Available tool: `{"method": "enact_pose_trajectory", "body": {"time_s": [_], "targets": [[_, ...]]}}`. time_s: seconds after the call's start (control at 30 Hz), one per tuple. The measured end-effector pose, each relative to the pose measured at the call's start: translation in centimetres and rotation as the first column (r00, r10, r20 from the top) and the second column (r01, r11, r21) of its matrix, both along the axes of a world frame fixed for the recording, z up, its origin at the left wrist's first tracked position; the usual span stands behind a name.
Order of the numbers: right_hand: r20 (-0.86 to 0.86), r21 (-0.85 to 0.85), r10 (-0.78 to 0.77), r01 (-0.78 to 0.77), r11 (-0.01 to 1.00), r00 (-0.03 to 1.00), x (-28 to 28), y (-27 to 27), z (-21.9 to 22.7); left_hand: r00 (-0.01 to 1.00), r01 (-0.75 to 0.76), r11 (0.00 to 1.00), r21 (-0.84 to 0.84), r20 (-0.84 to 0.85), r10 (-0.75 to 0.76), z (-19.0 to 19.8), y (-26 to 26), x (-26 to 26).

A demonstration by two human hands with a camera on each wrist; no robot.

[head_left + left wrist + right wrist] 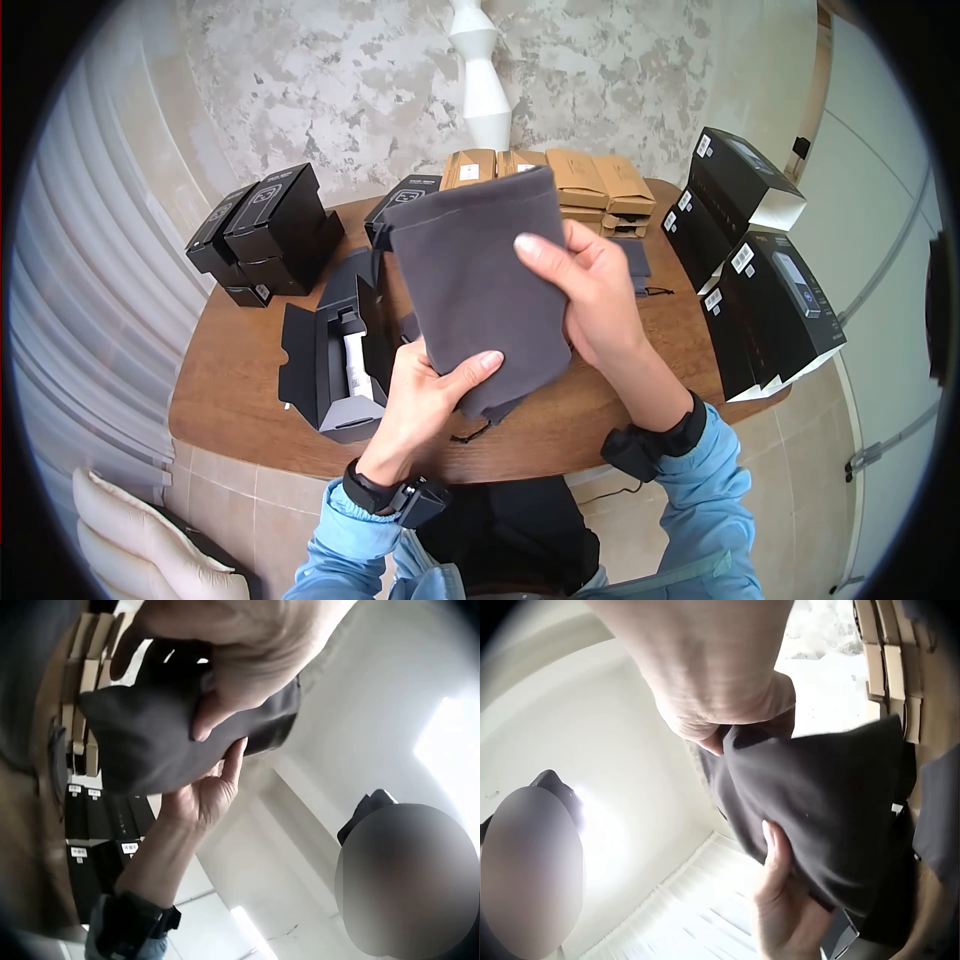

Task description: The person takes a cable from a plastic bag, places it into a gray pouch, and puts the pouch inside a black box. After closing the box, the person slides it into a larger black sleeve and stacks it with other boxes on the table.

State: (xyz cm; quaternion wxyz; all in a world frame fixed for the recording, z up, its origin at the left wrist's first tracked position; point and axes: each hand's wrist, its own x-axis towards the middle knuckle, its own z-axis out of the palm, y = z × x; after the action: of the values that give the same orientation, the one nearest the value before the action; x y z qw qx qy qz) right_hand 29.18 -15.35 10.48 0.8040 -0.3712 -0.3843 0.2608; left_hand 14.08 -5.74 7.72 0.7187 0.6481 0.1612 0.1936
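Both hands hold up a dark grey cloth drawstring pouch [478, 285] over the front of the table. The right hand [603, 300] grips its right edge, thumb flat on the front and fingers behind. At the lower left edge, the left hand [418, 398] pinches the cloth, its thumb also across the front. A black cord [472, 436] hangs below the pouch's lower end. In the left wrist view the pouch [150, 739] bulges slightly between the hands, and folds run across the pouch [817, 802] in the right wrist view. Its inside is hidden.
An open black box [345, 415] with a white item [357, 368] inside stands left of the hands on the wooden table [235, 400]. Black boxes [275, 225] are stacked at the left, brown cartons [580, 180] behind. More black boxes [775, 310] stand right, near another grey pouch [637, 258].
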Motion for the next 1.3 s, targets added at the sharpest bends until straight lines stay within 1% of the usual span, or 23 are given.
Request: {"method": "enact_pose_trajectory", "body": {"time_s": [0.03, 0.07, 0.1, 0.13, 0.2, 0.27, 0.33, 0.37, 0.4, 0.47, 0.6, 0.67, 0.73, 0.8, 0.87, 0.9, 0.93, 0.97, 1.07, 1.13, 1.2, 1.23, 1.3], "targets": [[0.022, -0.087, -0.056, 0.058, 0.995, 0.998, 0.4, -0.3, 0.3, 0.995, -0.026, 0.969, 0.246, 0.101, 0.002, -1.0, 0.7, -0.1], [0.051, -0.169, -0.109, 0.116, 0.979, 0.993, 0.8, -0.5, 0.6, 0.995, -0.025, 0.969, 0.244, 0.099, 0.001, -0.8, 0.8, -0.3], [0.065, -0.218, -0.128, 0.139, 0.966, 0.990, 1.4, -0.2, -0.1, 0.969, -0.164, 0.819, 0.549, 0.243, 0.031, -0.4, 0.9, -0.6], [0.066, -0.218, -0.128, 0.139, 0.966, 0.990, 2.2, 0.0, -1.1, 0.923, -0.321, 0.564, 0.761, 0.385, 0.007, 0.1, 0.9, -1.0], [0.344, -0.563, 0.233, 0.002, 0.826, 0.910, 3.0, 0.4, -2.3, 0.906, -0.382, 0.482, 0.788, 0.422, 0.028, 0.7, 1.3, -1.6], [0.338, -0.686, 0.391, -0.060, 0.725, 0.856, 1.6, 0.0, -2.1, 0.878, -0.344, 0.470, 0.813, 0.456, -0.147, 0.6, 2.4, -2.1], [0.500, -0.469, 0.139, 0.132, 0.874, 0.855, 0.0, 0.6, -1.9, 0.888, -0.326, 0.712, 0.621, 0.460, 0.006, 0.9, 2.3, -2.9], [0.430, -0.297, 0.114, 0.021, 0.955, 0.896, -0.1, 1.4, -2.1, 0.883, -0.344, 0.805, 0.482, 0.457, 0.104, 0.5, 2.5, -3.7], [0.358, -0.389, 0.179, -0.028, 0.921, 0.917, -0.4, 0.7, -0.1, 0.874, -0.365, 0.871, 0.330, 0.443, 0.198, 0.2, 2.7, -4.4], [0.263, -0.338, 0.357, -0.261, 0.904, 0.896, -0.6, 1.4, -0.6, 0.738, -0.510, 0.852, 0.120, 0.570, 0.362, -0.6, 3.5, -4.8], [0.256, -0.194, 0.502, -0.465, 0.864, 0.826, -4.3, 4.1, -0.7, 0.692, -0.502, 0.865, -0.022, 0.590, 0.416, -0.7, 5.1, -5.6], [0.189, -0.245, 0.356, -0.307, 0.920, 0.915, -6.4, 5.7, -0.1, 0.688, -0.485, 0.872, -0.057, 0.591, 0.421, -0.8, 5.7, -6.4], [0.130, -0.250, 0.287, -0.249, 0.936, 0.949, -7.5, 7.6, 0.3, 0.842, -0.370, 0.928, 0.038, 0.436, 0.318, -0.8, 6.5, -8.2], [0.238, -0.151, 0.157, -0.123, 0.981, 0.959, -7.9, 9.5, 0.4, 0.884, -0.302, 0.953, -0.037, 0.363, 0.294, -0.6, 7.5, -10.0], [0.237, -0.137, 0.117, -0.086, 0.987, 0.964, -8.8, 11.1, 0.5, 0.796, -0.605, 0.646, 0.466, 0.373, 0.477, -1.8, 9.0, -11.7], [0.466, -0.109, -0.043, 0.105, 0.988, 0.884, -9.1, 11.9, 0.2, 0.717, -0.695, 0.528, 0.488, 0.410, 0.564, -1.4, 8.8, -12.0], [0.661, -0.036, -0.188, 0.281, 0.959, 0.726, -9.6, 12.7, -0.1, 0.717, -0.695, 0.529, 0.487, 0.408, 0.565, -1.8, 9.1, -12.5], [0.660, 0.095, -0.279, 0.290, 0.952, 0.698, -10.1, 13.8, -0.3, 0.724, -0.690, 0.578, 0.436, 0.417, 0.549, -2.5, 9.7, -12.9], [0.664, -0.087, -0.191, 0.328, 0.941, 0.723, -10.5, 14.5, 0.7, 0.704, -0.698, 0.661, 0.276, 0.436, 0.561, -4.9, 10.7, -13.7], [0.783, -0.002, -0.310, 0.501, 0.866, 0.539, -9.6, 14.8, 1.6, 0.648, -0.756, 0.618, 0.217, 0.386, 0.657, -5.5, 10.7, -13.6], [0.918, -0.076, -0.151, 0.537, 0.840, 0.367, -8.6, 14.7, 2.0, 0.634, -0.743, 0.471, 0.475, 0.276, 0.722, -5.5, 10.4, -13.1], [0.917, -0.244, 0.022, 0.516, 0.821, 0.399, -8.4, 14.8, 2.1, 0.663, -0.709, 0.513, 0.484, 0.208, 0.719, -5.8, 10.3, -12.9], [0.911, -0.323, 0.117, 0.507, 0.800, 0.395, -8.6, 15.3, 1.7, 0.707, -0.627, 0.542, 0.560, 0.116, 0.698, -6.6, 10.6, -12.6]]}}
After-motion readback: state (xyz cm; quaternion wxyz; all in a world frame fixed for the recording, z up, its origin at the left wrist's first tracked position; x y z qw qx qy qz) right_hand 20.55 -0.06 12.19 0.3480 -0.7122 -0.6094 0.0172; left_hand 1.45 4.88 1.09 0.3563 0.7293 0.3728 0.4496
